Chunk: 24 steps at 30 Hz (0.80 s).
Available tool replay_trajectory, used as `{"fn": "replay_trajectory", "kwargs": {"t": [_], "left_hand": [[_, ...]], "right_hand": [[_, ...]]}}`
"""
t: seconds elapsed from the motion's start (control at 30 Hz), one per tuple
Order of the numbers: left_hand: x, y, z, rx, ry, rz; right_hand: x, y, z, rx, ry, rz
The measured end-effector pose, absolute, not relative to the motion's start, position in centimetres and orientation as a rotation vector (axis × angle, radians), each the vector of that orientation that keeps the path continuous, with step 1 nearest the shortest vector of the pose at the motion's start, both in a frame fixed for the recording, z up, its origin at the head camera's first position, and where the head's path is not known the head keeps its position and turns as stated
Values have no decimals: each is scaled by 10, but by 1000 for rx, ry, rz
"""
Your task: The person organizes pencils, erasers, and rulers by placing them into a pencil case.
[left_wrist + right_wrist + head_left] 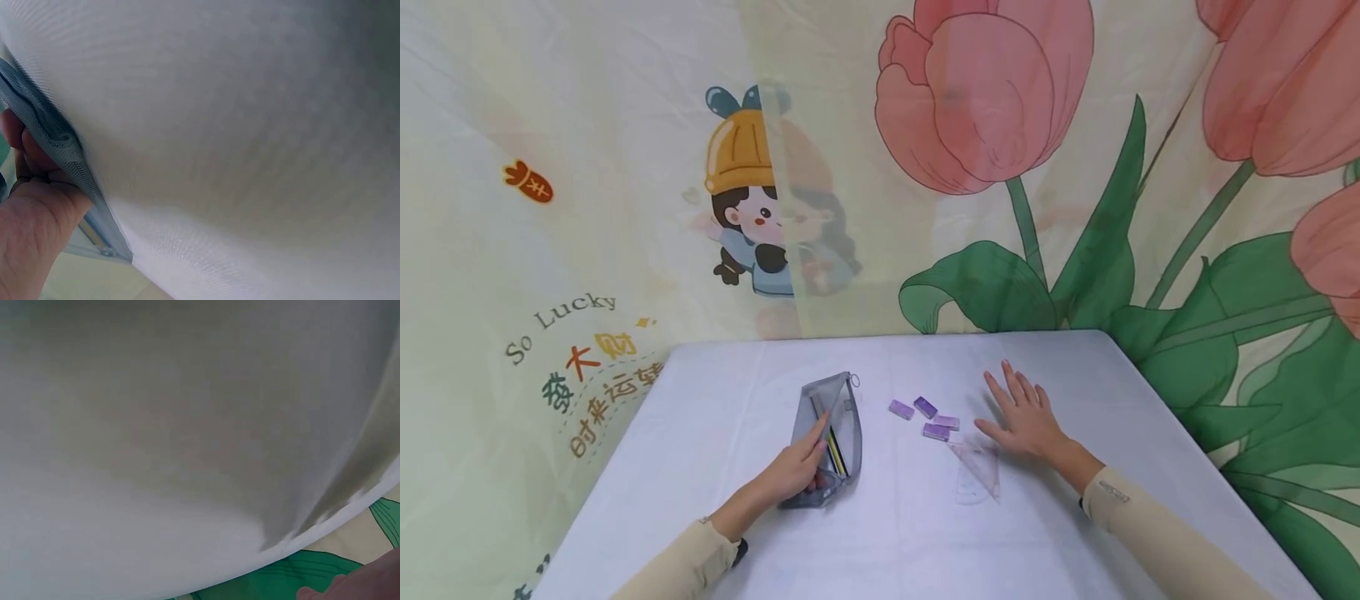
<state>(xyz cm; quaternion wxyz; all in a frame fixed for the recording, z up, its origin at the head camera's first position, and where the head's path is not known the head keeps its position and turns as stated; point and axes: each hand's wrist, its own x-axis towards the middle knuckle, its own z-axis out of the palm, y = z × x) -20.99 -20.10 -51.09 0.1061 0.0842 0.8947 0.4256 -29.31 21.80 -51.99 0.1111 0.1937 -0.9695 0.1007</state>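
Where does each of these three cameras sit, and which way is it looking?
Head: worn on the head, looking forward and down at the table; shows both forearms, left hand on the mesh pencil case, right hand flat beside the purple erasers.
Left wrist: looks along the white tabletop; fingers grip the case edge.
Right wrist: nearly all tabletop, a sliver of hand.
Head and left wrist share the case.

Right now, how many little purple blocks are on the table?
4, clustered between the hands: purple block leftmost, one beside it, one right, one nearest. None looks hidden.
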Motion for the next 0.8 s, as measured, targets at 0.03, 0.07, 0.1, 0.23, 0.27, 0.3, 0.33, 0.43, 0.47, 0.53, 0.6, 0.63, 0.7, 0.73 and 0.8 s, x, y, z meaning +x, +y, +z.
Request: {"fn": "replay_trajectory", "kwargs": {"t": [0.03,0.07,0.1,0.23,0.27,0.3,0.33,0.43,0.47,0.53,0.6,0.63,0.7,0.73,0.8], "left_hand": [[-210,-201,-511,249,2634,1252],[-210,-201,-511,252,2636,1240],[-210,-201,-511,252,2638,1235],[-211,-200,-512,252,2637,1225],[-212,-200,-512,255,2637,1222],[-212,-201,-513,258,2636,1224],[-212,-201,-513,261,2635,1222],[-212,-201,-513,271,2643,1216],[-212,-201,-513,273,2645,1214],[-212,-201,-513,274,2649,1215],[-212,-201,-513,273,2651,1212],[-212,-201,-513,280,2651,1212],[-212,-201,-513,282,2646,1212],[-212,-202,-513,282,2645,1209],[-211,-202,-513,275,2641,1209]], "right_hand": [[-295,217,-521,566,-2858,305],[-296,216,-521,561,-2873,305],[-298,215,-522,554,-2889,306],[-304,208,-521,564,-2938,334],[-305,205,-520,569,-2949,342],[-306,202,-519,581,-2958,360],[-306,200,-517,593,-2969,383],[-308,191,-513,619,-3007,451],[-309,188,-512,621,-3022,469],[-312,183,-510,635,-3041,515],[-316,177,-508,647,-3057,575],[-317,174,-507,657,-3061,611],[-320,168,-505,680,-3065,674],[-322,164,-504,687,-3070,725],[-325,157,-502,680,-3078,857]]}}
